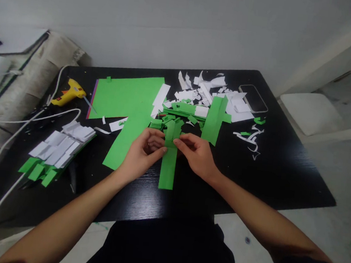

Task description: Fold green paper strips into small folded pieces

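Both my hands meet at the middle of a black table. My left hand and my right hand each pinch a long green paper strip from either side, near its upper part. The strip lies lengthwise toward me, its far end folded or cut into short flaps. Fingers of both hands are closed on the strip's edges. A large green paper sheet lies just left of my left hand.
A yellow glue gun with a white cable lies at the far left. White and green paper pieces are stacked at left. Paper scraps, another green strip and a phone lie at the back.
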{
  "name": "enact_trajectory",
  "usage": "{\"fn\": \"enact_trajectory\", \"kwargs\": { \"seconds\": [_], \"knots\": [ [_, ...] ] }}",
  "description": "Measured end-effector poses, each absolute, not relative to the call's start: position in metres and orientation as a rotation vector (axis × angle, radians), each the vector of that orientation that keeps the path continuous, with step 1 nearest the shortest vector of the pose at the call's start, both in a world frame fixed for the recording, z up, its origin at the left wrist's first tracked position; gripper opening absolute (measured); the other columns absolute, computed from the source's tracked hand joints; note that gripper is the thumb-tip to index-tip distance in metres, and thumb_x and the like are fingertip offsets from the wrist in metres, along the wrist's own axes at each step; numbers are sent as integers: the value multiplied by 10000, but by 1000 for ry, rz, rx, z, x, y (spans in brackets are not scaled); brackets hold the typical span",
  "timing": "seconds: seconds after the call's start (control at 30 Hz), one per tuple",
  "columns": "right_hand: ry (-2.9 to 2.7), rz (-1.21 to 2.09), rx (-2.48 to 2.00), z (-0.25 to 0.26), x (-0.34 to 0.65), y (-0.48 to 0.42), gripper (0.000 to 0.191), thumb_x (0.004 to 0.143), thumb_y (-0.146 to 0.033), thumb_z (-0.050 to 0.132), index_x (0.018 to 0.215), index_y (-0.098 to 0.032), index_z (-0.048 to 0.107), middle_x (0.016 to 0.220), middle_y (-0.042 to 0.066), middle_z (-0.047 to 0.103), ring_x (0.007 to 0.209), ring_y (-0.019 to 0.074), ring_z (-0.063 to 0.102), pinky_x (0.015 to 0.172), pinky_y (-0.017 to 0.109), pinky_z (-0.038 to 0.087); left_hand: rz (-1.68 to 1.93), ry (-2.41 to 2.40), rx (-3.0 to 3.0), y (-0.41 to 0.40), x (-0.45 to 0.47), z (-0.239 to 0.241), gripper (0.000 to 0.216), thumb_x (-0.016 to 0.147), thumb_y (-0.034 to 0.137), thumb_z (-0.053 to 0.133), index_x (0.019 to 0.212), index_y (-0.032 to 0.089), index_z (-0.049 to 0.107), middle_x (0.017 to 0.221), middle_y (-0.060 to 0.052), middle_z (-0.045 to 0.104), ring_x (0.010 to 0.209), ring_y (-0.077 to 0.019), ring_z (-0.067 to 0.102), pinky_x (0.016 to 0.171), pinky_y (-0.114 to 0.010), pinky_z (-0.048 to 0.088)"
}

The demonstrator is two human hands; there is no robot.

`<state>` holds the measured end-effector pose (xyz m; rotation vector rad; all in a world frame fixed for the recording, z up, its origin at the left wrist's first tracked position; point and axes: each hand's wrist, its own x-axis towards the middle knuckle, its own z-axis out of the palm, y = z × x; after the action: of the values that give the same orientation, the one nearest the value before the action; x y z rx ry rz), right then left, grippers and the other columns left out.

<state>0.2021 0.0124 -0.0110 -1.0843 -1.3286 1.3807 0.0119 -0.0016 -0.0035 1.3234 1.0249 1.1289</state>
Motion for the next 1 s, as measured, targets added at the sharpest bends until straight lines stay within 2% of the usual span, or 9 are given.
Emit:
{"fn": "enact_trajectory", "kwargs": {
  "seconds": [0.13,0.23,0.3,0.37,0.43,0.5,0.7,0.87,1.0],
  "knots": [
    [-1228,1429,-1078,-13,201,10,539,817,-514,835,1207,-271,555,696,-51,705,582,182,719,610,336,641,1207,1059,1354,-2,12,-6,269,849,192,744,976,222,509,811,23,641,732,-117,631,702,-248,534],
    [-1240,1401,-1059,-10,200,6,746,857,-483,809,1463,-322,403,776,-37,719,645,193,737,661,363,668,1193,1114,1459,-2,10,-6,136,895,211,706,937,204,577,815,12,618,701,-111,585,658,-242,498],
    [-1281,1380,-1049,-8,201,5,774,873,-450,800,1517,-346,384,809,-28,721,673,191,732,688,369,674,1172,1146,1508,-2,9,-6,66,922,219,675,965,199,630,836,-5,641,697,-118,580,640,-249,488],
    [-1334,1370,-1039,-6,202,6,570,889,-410,781,1405,-324,554,827,-13,724,700,186,728,708,363,673,1154,1168,1527,-3,7,-5,71,948,226,639,1007,197,665,857,-21,675,704,-129,599,642,-258,498],
    [-1360,1382,-1011,-6,203,7,266,904,-375,747,1147,-270,721,861,9,737,741,183,736,725,354,672,1126,1169,1536,-3,6,-3,119,971,232,604,1045,195,690,855,-28,698,706,-138,623,646,-263,512],
    [-1333,1430,-982,-7,204,10,144,919,-355,706,981,-239,766,886,21,751,769,186,747,739,356,673,1105,1138,1537,-3,5,-2,148,969,230,607,1075,193,702,869,-37,722,730,-146,655,666,-267,532],
    [-1284,1518,-930,-9,205,12,182,857,-310,764,1018,-224,774,909,23,770,806,185,752,753,346,673,1056,1086,1519,0,2,-2,233,869,280,767,1076,187,711,937,-60,757,772,-164,709,688,-268,566],
    [-1333,1514,-958,-10,203,10,285,821,-342,824,1063,-208,754,933,38,764,831,188,746,800,352,657,1080,1233,1538,-1,3,-5,244,945,374,693,803,185,634,665,-10,701,564,-136,652,553,-249,515],
    [-1334,1500,-982,-14,202,10,302,793,-358,854,1035,-213,744,904,31,767,803,184,739,812,363,647,1067,1269,1600,-3,5,-4,289,951,359,687,739,185,595,609,-6,698,530,-126,658,521,-230,499]
  ]
}}
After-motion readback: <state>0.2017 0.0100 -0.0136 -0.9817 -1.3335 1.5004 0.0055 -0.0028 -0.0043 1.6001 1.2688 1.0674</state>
